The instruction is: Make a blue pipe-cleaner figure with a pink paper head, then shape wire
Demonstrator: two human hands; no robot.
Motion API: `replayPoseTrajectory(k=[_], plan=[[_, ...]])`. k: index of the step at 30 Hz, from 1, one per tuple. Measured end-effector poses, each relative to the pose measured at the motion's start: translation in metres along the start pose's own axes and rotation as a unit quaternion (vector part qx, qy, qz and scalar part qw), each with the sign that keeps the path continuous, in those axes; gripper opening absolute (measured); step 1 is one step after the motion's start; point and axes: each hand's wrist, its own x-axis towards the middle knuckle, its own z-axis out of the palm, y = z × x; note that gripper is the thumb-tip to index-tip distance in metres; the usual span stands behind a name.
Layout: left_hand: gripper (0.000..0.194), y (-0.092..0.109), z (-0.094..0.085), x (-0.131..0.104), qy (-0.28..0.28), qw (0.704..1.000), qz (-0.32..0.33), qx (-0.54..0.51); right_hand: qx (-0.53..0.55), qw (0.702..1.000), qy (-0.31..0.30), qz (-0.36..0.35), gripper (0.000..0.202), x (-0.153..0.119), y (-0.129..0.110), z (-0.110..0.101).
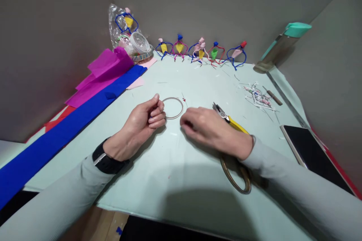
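Note:
My left hand is closed, palm turned up, with its fingers curled over. Whatever it holds is hidden inside them. A thin brownish ring lies by its fingertips; I cannot tell whether they touch it. To the right, my right hand hovers low over the table, thumb and fingers pressed together, their contents too small to make out. Just above these fingers is a thin wire with a small red bit. Pliers with yellow handles lie partly behind the right hand, and scissor-like handle loops show beneath the wrist.
Several small wire-and-paper figures stand along the back wall. Blue paper and magenta paper lie left, near a clear bag and tape roll. Right are a bottle, scraps, a ruler and a tablet.

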Motion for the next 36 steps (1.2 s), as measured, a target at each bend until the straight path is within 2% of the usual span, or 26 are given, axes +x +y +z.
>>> replayPoseTrajectory(k=[3, 6, 10, 14, 19, 24, 28, 32, 36], plan=[[0.047, 0.0, 0.004, -0.002, 0.005, 1.0, -0.005, 0.003, 0.035, 0.998, 0.039, 0.046, 0.013, 0.001, 0.013, -0.019], [0.052, 0.0, 0.007, -0.003, 0.014, 1.0, -0.004, 0.006, 0.049, 0.996, 0.044, 0.058, 0.011, -0.002, 0.016, -0.023], [0.053, 0.003, 0.008, -0.003, 0.03, 1.0, 0.0, 0.007, 0.037, 0.999, 0.0, 0.018, 0.013, -0.004, 0.007, -0.008], [0.053, 0.005, 0.008, -0.002, 0.053, 0.999, 0.012, 0.002, -0.02, 0.999, -0.03, -0.031, 0.015, 0.0, -0.012, 0.012], [0.045, 0.005, 0.006, -0.001, 0.071, 0.997, 0.007, -0.003, -0.077, 0.995, -0.009, -0.063, 0.021, 0.007, -0.028, 0.026], [0.04, 0.004, 0.001, -0.001, 0.06, 0.998, 0.014, 0.004, -0.086, 0.996, 0.021, -0.022, 0.018, 0.004, -0.019, 0.021], [0.048, -0.007, 0.004, -0.007, 0.023, 0.999, -0.031, 0.031, -0.075, 0.995, 0.072, 0.009, 0.015, -0.003, -0.016, 0.012], [0.052, -0.026, 0.009, -0.01, -0.004, 0.995, -0.082, 0.056, -0.086, 0.991, 0.103, -0.017, 0.015, -0.006, -0.026, 0.016], [0.051, -0.035, 0.01, -0.011, -0.003, 0.994, -0.088, 0.061, -0.103, 0.986, 0.127, -0.036, 0.017, -0.008, -0.035, 0.022]])
